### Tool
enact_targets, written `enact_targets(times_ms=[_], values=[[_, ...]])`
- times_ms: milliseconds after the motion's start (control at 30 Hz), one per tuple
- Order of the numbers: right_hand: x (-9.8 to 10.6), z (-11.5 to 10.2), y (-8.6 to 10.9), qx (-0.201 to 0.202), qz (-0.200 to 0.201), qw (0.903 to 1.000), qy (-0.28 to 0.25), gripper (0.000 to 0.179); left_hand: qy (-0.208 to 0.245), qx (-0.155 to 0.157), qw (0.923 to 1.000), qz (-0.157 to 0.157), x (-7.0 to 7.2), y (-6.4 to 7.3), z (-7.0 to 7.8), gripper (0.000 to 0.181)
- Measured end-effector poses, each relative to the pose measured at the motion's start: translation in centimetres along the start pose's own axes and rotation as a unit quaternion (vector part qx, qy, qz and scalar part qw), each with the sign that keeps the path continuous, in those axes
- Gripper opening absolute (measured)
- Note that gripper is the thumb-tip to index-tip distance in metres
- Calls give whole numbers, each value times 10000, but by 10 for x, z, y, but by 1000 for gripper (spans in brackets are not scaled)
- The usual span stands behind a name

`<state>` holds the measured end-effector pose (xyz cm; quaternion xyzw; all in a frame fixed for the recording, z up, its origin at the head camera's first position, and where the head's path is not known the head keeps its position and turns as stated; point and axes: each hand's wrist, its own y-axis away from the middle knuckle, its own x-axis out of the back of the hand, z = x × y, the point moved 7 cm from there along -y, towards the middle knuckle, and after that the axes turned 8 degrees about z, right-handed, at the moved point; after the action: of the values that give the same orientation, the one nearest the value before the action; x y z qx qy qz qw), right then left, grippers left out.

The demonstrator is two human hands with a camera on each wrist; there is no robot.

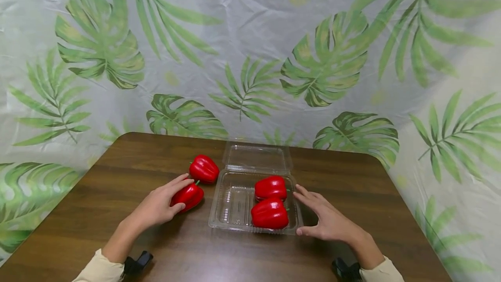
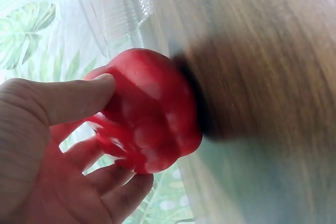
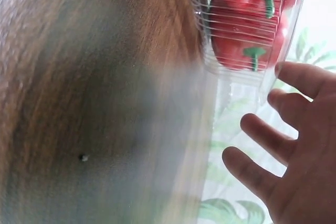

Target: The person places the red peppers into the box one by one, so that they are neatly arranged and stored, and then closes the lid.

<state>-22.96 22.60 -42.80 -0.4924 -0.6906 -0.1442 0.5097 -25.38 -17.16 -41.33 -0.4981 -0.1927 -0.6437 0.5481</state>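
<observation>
My left hand (image 1: 158, 203) grips a red bell pepper (image 1: 189, 197) with a green stem, left of a clear plastic clamshell container (image 1: 235, 206). In the left wrist view, the thumb lies on one side of this pepper (image 2: 152, 103) and the fingers curl around the other. A second red bell pepper (image 1: 204, 169) lies just behind it on the table. Inside the container's right half, two more peppers sit one behind the other, a rear one (image 1: 271, 187) and a front one (image 1: 270, 214). At the container's right edge rests my right hand (image 1: 332, 221), fingers spread and fingertips at the rim.
The container's clear lid (image 1: 256, 156) is folded back toward the far table edge. Everything stands on a dark brown wooden table (image 1: 344, 182). Behind it hangs a pale cloth (image 1: 258, 25) printed with green leaves.
</observation>
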Motion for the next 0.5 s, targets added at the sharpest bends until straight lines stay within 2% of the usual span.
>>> enact_targets(times_ms=[300,500], values=[[1,1,3,-7,46,10000,23,87,-54,-79,9999,-32,3,-4,3,63],[1,0,3,39,29,10000,72,87,-166,9,9998,65,3,-3,2,61]])
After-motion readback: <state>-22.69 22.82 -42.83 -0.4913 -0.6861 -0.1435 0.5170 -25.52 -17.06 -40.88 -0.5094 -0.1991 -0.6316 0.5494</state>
